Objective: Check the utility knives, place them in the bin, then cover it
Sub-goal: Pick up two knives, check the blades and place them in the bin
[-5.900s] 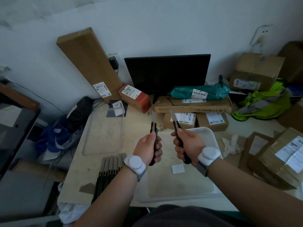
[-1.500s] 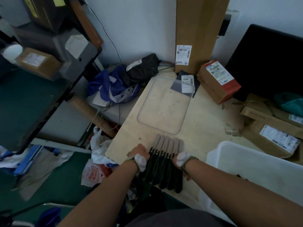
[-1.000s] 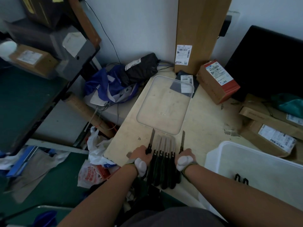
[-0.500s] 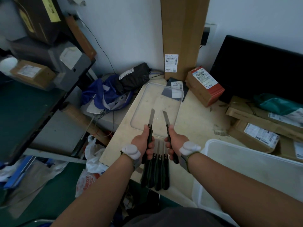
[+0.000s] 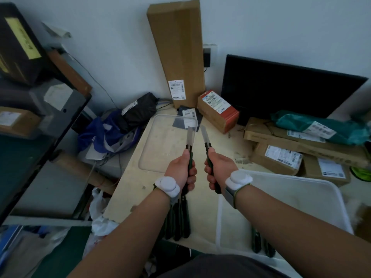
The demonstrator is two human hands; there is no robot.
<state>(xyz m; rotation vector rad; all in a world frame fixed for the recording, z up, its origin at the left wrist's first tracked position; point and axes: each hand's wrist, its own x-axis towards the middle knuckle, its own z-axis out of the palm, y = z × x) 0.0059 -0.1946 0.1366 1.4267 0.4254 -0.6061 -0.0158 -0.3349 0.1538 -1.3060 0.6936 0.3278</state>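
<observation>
My left hand [image 5: 181, 172] grips a green-handled utility knife [image 5: 190, 140] with its blade extended and pointing up and away. My right hand [image 5: 218, 169] grips a second utility knife [image 5: 205, 138], blade out as well, tilted slightly left. Both are held above the wooden table [image 5: 128, 189]. Several more knives [image 5: 180, 223] lie in a row on the table under my left wrist. The translucent white bin [image 5: 321, 199] stands at the right, with two knives [image 5: 261, 243] inside it. The clear lid [image 5: 158, 145] lies flat on the table beyond my hands.
A tall cardboard box [image 5: 178, 51] leans on the wall behind a red-sided box [image 5: 217, 109]. A black monitor [image 5: 281, 91], stacked parcels [image 5: 281, 159] and a teal bag [image 5: 317, 125] crowd the right. Bags [image 5: 120, 125] and a shelf [image 5: 40, 109] are at the left.
My hands each picked a knife from the ends of the row and raised them, blades out, in front of me. The row on the table is shorter.
</observation>
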